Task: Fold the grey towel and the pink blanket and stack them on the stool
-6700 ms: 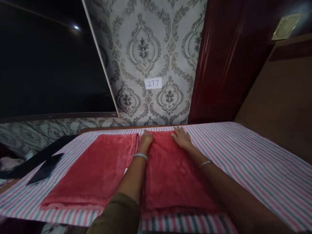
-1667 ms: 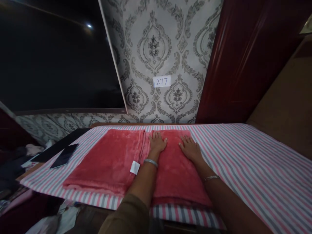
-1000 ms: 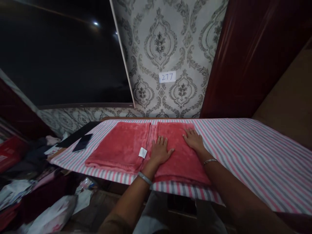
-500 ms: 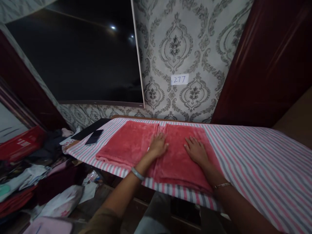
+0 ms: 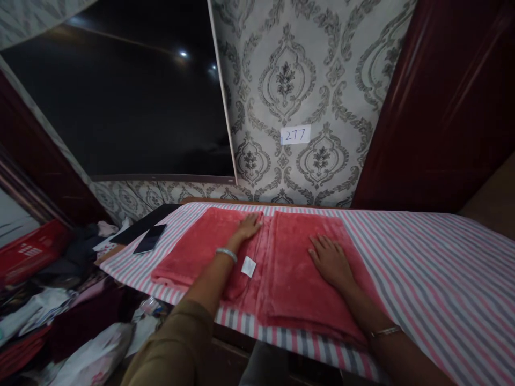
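Observation:
A coral-red plush blanket (image 5: 298, 284) lies on the striped cloth, its two sides folded in so that they meet near a middle seam. On the left panel, close to its far inner edge, my left hand (image 5: 248, 227) rests with fingers stretched out. My right hand (image 5: 330, 258) lies flat on the right panel, fingers spread. Neither hand grips the fabric. A small white label (image 5: 248, 267) shows on the left panel beside the seam, to the right of my left forearm.
A pink, grey and white striped cloth (image 5: 434, 268) covers the table. Left of the blanket lies a dark phone (image 5: 150, 239). Heaped clothes (image 5: 84, 321) and a red box (image 5: 32, 251) fill the lower left. A large television (image 5: 132, 107) hangs on the patterned wall.
My left hand has slid from the middle seam left and away from me, uncovering the white label. The right hand stays flat on the right panel. The view has shifted slightly.

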Demonstrator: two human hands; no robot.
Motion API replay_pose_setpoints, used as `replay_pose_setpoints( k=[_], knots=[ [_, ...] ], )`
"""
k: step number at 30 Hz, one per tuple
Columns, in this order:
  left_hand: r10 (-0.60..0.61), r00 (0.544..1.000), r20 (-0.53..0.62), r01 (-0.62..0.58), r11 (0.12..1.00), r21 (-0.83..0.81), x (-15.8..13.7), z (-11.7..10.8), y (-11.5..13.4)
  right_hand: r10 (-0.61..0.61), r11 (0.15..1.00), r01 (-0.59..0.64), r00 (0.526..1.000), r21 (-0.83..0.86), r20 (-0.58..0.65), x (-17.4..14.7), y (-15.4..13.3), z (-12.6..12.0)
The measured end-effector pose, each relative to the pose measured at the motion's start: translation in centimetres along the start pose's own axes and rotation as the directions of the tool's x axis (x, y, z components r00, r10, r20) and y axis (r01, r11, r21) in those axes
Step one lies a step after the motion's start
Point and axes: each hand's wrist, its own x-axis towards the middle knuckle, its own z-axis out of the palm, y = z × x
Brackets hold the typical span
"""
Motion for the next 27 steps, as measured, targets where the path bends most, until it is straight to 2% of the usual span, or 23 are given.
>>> replay_pose_setpoints(
  k=[3, 5, 12, 19, 27],
  knots=[
    [-0.094, 0.996, -0.004, 0.094, 0.99, 0.103, -0.7, 2.9, 1.4, -0.009, 1.0, 0.009, 1.0, -0.015, 0.01, 0.0, 0.0, 0.0],
    [-0.107, 0.994, -0.019, 0.108, 0.982, 0.158, -1.0, 3.5, 1.7, -0.007, 1.0, 0.007, 1.0, -0.025, 0.017, -0.1, -0.1, -0.1],
    [-0.044, 0.998, 0.047, 0.039, 0.995, 0.094, -1.0, 2.4, 0.7, 0.001, 0.999, 0.0, 1.0, -0.041, 0.025, -0.1, -0.2, -0.3],
    [-0.029, 0.999, 0.022, 0.027, 0.994, 0.102, -1.2, 2.9, 1.4, 0.009, 0.998, -0.007, 1.0, -0.058, 0.028, -0.3, -0.5, -1.1],
    [0.059, 0.979, 0.195, -0.056, 0.998, -0.022, -1.2, 1.0, 0.3, -0.001, 0.998, 0.0, 1.0, -0.057, -0.012, -0.5, -0.3, -1.0]
  ],
)
